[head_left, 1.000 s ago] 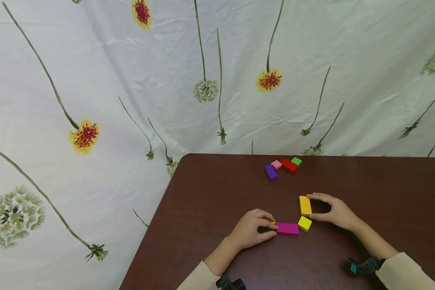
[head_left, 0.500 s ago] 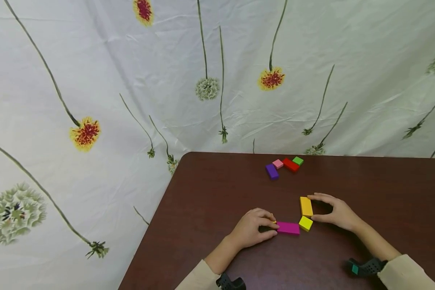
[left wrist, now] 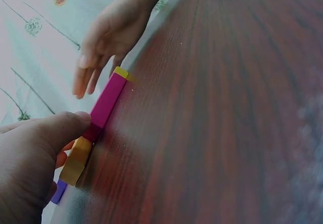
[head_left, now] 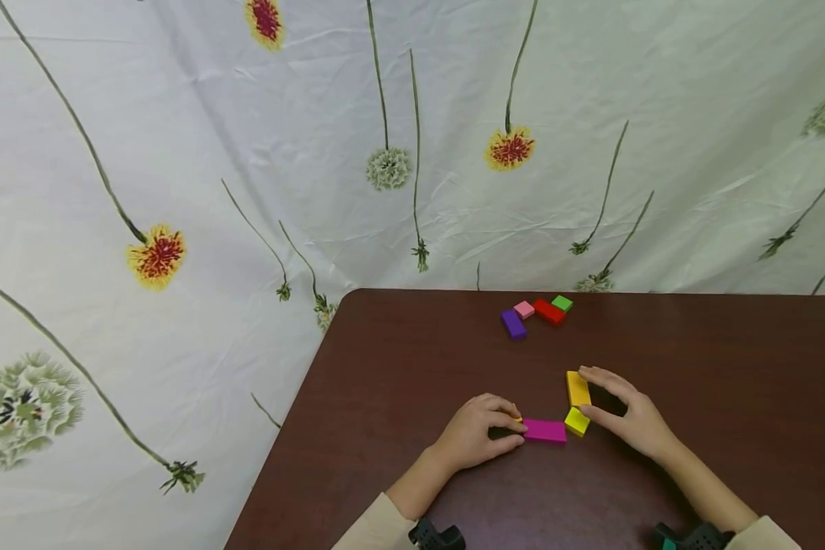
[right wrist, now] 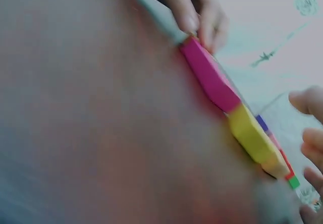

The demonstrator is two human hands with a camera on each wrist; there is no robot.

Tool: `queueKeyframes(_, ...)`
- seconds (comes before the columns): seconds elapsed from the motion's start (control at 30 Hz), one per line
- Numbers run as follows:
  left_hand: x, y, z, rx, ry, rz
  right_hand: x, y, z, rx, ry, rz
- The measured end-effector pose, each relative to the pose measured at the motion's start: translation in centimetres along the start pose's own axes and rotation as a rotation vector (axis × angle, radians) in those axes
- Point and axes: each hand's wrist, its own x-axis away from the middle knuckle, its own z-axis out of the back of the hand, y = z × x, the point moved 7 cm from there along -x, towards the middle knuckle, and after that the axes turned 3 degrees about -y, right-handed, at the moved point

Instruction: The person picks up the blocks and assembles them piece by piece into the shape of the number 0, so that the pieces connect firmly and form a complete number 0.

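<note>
My left hand [head_left: 480, 434] pinches the left end of a magenta block [head_left: 545, 431], thumb on the near side and fingers on the far side. An orange block [left wrist: 75, 164] sits against that same end, mostly hidden by the hand in the head view. A small yellow block [head_left: 577, 422] stands at the magenta block's right end, set at an angle. Beyond it lies a longer yellow block [head_left: 578, 388]. My right hand [head_left: 634, 412] is spread just right of the two yellow blocks; the right wrist view shows its fingers [right wrist: 315, 139] apart from them.
Farther back on the brown table [head_left: 412, 344] lie a purple block [head_left: 513, 325], a pink block [head_left: 524, 309], a red block [head_left: 549, 312] and a green block [head_left: 561, 302]. A flower-patterned cloth [head_left: 302, 137] hangs behind the table's far edge.
The right hand has come off the side of the longer yellow block, and its fingertips now overlap the yellow blocks from above in the head view. My left hand and the blocks stay put.
</note>
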Motion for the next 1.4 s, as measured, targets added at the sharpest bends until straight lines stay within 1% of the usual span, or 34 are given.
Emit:
queueKeyframes(0.07, 0.0, 0.0, 0.0, 0.001, -0.002, 0.001, 0.6, -0.2, -0.4, 0.029, 0.045, -0.001)
queueKeyframes(0.17, 0.0, 0.1, 0.0, 0.000, -0.001, -0.002, 1.3, -0.3, -0.9, 0.070, 0.087, 0.007)
queueKeyframes(0.27, 0.0, 0.1, 0.0, -0.002, 0.009, -0.012, 1.6, -0.2, -1.2, 0.067, 0.111, 0.033)
queueKeyframes(0.37, 0.0, 0.1, 0.2, -0.010, 0.021, -0.026, 1.6, -0.4, -1.3, 0.067, 0.129, 0.077)
queueKeyframes(0.53, -0.2, 0.1, 0.3, -0.018, 0.029, -0.037, 1.4, -0.7, -1.2, 0.094, 0.140, 0.132)
queueKeyframes(0.77, -0.1, 0.1, 0.2, -0.023, 0.025, -0.039, 1.3, -0.6, -1.3, 0.140, 0.136, 0.147)
queueKeyframes(0.83, -0.1, 0.0, 0.2, -0.009, 0.023, -0.029, 1.4, -0.6, -1.4, 0.146, 0.135, 0.147)
queueKeyframes(0.9, 0.0, -0.1, 0.1, 0.030, 0.022, -0.009, 1.5, -0.5, -1.5, 0.149, 0.135, 0.146)
queueKeyframes(0.97, -0.1, -0.5, 0.3, 0.091, 0.024, 0.018, 1.5, -0.6, -1.5, 0.152, 0.140, 0.150)
queueKeyframes(1.03, -0.3, -1.0, 0.7, 0.146, 0.037, 0.046, 1.5, -0.7, -1.5, 0.154, 0.147, 0.157)
queueKeyframes(1.1, -0.7, -1.7, 1.4, 0.173, 0.054, 0.074, 1.5, -0.8, -1.5, 0.155, 0.153, 0.165)
queueKeyframes(1.17, -1.6, -2.5, 2.2, 0.165, 0.072, 0.108, 1.7, -0.8, -1.5, 0.153, 0.158, 0.172)
queueKeyframes(1.23, -2.8, -3.6, 3.0, 0.128, 0.082, 0.154, 1.7, -0.7, -1.5, 0.153, 0.158, 0.174)
queueKeyframes(1.3, -4.2, -4.9, 3.5, 0.091, 0.086, 0.215, 1.7, -0.7, -1.5, 0.151, 0.157, 0.177)
queueKeyframes(1.4, -6.3, -7.1, 3.9, 0.048, 0.080, 0.319, 1.6, -0.7, -1.4, 0.156, 0.157, 0.179)
